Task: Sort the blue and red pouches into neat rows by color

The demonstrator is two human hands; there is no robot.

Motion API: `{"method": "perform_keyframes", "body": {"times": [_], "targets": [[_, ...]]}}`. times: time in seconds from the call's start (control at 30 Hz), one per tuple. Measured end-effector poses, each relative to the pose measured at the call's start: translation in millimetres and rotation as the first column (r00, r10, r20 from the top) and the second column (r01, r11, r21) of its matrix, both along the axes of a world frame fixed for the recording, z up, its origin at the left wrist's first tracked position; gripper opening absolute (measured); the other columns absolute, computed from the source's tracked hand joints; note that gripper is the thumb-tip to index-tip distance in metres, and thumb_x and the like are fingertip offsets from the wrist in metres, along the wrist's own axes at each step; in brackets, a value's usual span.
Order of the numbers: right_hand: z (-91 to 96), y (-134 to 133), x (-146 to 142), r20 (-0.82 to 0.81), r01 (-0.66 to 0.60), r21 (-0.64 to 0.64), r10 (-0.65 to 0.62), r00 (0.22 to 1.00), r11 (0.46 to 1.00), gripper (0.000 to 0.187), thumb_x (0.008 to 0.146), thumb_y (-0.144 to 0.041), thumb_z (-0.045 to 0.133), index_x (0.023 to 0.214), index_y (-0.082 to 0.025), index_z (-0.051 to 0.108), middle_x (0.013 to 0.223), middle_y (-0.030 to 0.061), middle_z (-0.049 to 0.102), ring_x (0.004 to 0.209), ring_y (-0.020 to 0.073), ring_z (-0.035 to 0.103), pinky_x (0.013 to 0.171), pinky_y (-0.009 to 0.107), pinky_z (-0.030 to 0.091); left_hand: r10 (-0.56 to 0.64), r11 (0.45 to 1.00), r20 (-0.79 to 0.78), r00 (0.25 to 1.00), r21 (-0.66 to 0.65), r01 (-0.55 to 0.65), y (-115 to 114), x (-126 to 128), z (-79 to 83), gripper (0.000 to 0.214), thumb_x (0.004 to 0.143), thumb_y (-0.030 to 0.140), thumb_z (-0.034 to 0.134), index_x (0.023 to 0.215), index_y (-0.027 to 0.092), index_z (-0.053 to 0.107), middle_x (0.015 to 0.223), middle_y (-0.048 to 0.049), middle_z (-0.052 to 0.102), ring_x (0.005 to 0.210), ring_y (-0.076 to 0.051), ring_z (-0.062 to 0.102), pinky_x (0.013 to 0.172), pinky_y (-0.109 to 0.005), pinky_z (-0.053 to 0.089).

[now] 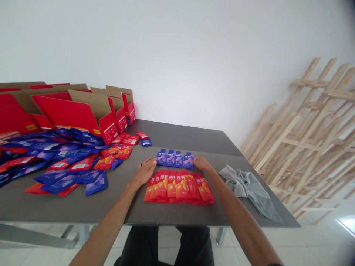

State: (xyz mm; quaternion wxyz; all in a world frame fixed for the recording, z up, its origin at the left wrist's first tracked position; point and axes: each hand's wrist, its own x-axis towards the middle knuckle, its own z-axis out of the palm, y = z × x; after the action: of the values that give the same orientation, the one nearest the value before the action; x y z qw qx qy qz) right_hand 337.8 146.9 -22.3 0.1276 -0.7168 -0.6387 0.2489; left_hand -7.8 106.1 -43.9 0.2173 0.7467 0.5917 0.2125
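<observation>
In the head view, a short row of blue pouches (170, 159) with white lettering lies on the grey table, partly overlapping. My left hand (146, 170) is at the row's left end, its fingers bent and closed at the edge of the leftmost pouch. At the other end, my right hand (202, 163) pinches the side of a blue pouch (188, 161) that sits slightly apart from the others. Closer to me, between my forearms, red-orange pouches (177, 186) lie fanned out in an overlapping row, several deep. My fingertips partly hide the outer edges of the blue pouches.
A heap of loose blue and red pouches (63, 157) covers the table's left side. Open red cartons (74, 111) stand behind it. A few pouches (143, 137) lie farther back. A crumpled grey mesh cloth (246, 186) rests at right. Wooden frames (302, 136) lean against the wall.
</observation>
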Motion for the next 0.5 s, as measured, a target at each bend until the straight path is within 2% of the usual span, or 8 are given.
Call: {"method": "perform_keyframes", "body": {"times": [0.23,0.37,0.43,0.5], "targets": [[-8.5,9.1,-14.8,0.035,-0.005,-0.031,0.006,0.999,0.999,0.030,0.099,-0.035,0.057,0.080,-0.017,0.071,0.057,-0.0002,0.063,0.047,0.0109,0.055,0.053,0.018,0.043,-0.036,0.999,0.014,0.999,0.033,0.036,-3.5,-3.1,-2.3,0.062,0.107,0.047,0.017,0.150,0.029,0.058,0.158,-0.0041,0.055,0.155,-0.025,0.036,0.128,-0.054,0.022],[-6.6,10.1,-18.7,0.065,-0.009,-0.027,0.011,0.998,1.000,0.030,0.099,-0.033,0.057,0.081,-0.017,0.073,0.057,0.0013,0.065,0.049,0.0122,0.058,0.055,0.019,0.045,-0.037,0.999,-0.003,0.999,0.012,0.037,-3.7,0.1,1.7,0.061,0.108,0.041,0.016,0.150,0.025,0.057,0.158,-0.0062,0.055,0.154,-0.023,0.038,0.127,-0.050,0.024],[-5.6,8.9,-19.9,0.076,-0.015,-0.016,0.017,0.997,1.000,0.030,0.100,-0.032,0.056,0.081,-0.017,0.074,0.057,0.0016,0.067,0.052,0.0128,0.061,0.057,0.019,0.046,0.003,1.000,-0.036,0.999,0.015,-0.002,-7.8,-1.1,9.1,0.060,0.107,0.038,0.019,0.152,0.021,0.054,0.158,-0.0096,0.055,0.151,-0.023,0.042,0.126,-0.048,0.028],[-4.6,7.2,-20.0,0.087,-0.019,-0.001,0.019,0.996,1.000,0.031,0.100,-0.032,0.055,0.081,-0.017,0.075,0.058,0.0021,0.068,0.054,0.0137,0.064,0.059,0.019,0.047,0.116,0.990,-0.101,0.988,0.086,-0.108,-19.2,-7.9,19.9,0.057,0.105,0.036,0.027,0.153,0.016,0.052,0.157,-0.0141,0.055,0.148,-0.027,0.044,0.124,-0.049,0.030]]}}
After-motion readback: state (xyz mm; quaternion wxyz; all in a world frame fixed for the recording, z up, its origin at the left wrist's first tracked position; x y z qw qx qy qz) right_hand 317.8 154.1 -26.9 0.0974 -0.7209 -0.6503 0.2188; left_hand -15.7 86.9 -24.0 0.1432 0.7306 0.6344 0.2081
